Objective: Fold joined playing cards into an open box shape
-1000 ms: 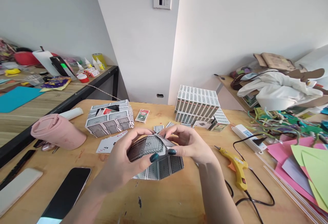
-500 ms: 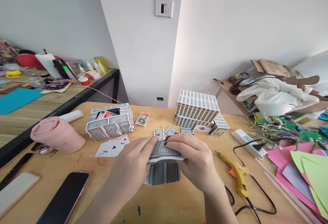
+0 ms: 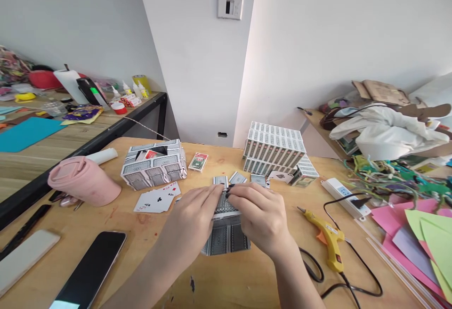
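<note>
Between my hands is a folded piece made of joined playing cards [image 3: 226,237], their grey patterned backs facing out. My left hand [image 3: 197,210] grips its left side, fingers bent over the top. On the right side, my right hand [image 3: 263,212] holds it with curled fingers, and the fingertips of both hands nearly meet at the top. The hands hide much of the piece. Loose cards [image 3: 238,177] lie just beyond it. A fan of face-up cards [image 3: 158,198] rests to the left, near a box built of cards [image 3: 154,164] with an opening on top.
Stacked card packs [image 3: 273,146] stand at the back right; a single pack [image 3: 198,162] lies left of them. A yellow glue gun [image 3: 328,240] with its cable is on the right, near a power strip [image 3: 344,197]. A pink cup [image 3: 84,180] and a phone [image 3: 90,271] are at left.
Both hands have drawn closer together over the card piece, and its upper part looks narrower and more folded. The view has shifted slightly.
</note>
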Demonstrator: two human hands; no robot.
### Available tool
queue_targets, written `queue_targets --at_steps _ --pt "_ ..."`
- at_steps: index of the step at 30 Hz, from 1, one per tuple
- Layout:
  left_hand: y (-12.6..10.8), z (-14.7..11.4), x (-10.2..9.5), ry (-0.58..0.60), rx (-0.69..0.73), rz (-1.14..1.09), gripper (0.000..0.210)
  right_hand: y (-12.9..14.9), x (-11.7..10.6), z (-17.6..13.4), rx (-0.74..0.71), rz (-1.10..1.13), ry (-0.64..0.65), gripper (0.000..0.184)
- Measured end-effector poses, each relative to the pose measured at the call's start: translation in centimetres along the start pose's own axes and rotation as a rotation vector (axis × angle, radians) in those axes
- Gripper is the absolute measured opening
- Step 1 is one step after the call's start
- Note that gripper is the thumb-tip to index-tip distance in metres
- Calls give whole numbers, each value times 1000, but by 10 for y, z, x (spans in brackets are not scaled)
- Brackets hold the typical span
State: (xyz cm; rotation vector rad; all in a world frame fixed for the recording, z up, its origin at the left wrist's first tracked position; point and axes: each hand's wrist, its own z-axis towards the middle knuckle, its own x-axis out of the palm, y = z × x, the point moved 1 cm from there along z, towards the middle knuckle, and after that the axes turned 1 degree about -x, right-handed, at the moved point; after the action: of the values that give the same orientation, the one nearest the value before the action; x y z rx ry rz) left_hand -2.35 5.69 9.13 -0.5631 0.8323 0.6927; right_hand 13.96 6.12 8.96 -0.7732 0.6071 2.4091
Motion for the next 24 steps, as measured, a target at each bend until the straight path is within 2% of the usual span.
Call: queue_targets --at_steps 3,5,7,9,13,17,20,24 --pt "1 1 -1 12 -2 -8 54 -2 -4 -1 70 137 0 33" --pt "2 2 -2 22 -10 -27 58 -7 -7 -2 217 244 20 34" --pt "4 3 -4 22 -26 -50 60 -12 -11 -4 390 312 81 37" --pt "6 4 -5 15 -42 -72 59 -17 -13 -6 487 322 187 39" --pt "10 2 -7 -43 1 -129 45 -19 -10 -5 445 210 315 38" --pt "14 -3 -6 -193 110 -107 43 -11 -5 -1 302 148 324 49" --pt "14 -6 -3 -293 156 -9 48 -4 0 1 294 130 319 51" --pt "11 -7 1 -360 184 93 51 1 6 0 300 53 283 58"
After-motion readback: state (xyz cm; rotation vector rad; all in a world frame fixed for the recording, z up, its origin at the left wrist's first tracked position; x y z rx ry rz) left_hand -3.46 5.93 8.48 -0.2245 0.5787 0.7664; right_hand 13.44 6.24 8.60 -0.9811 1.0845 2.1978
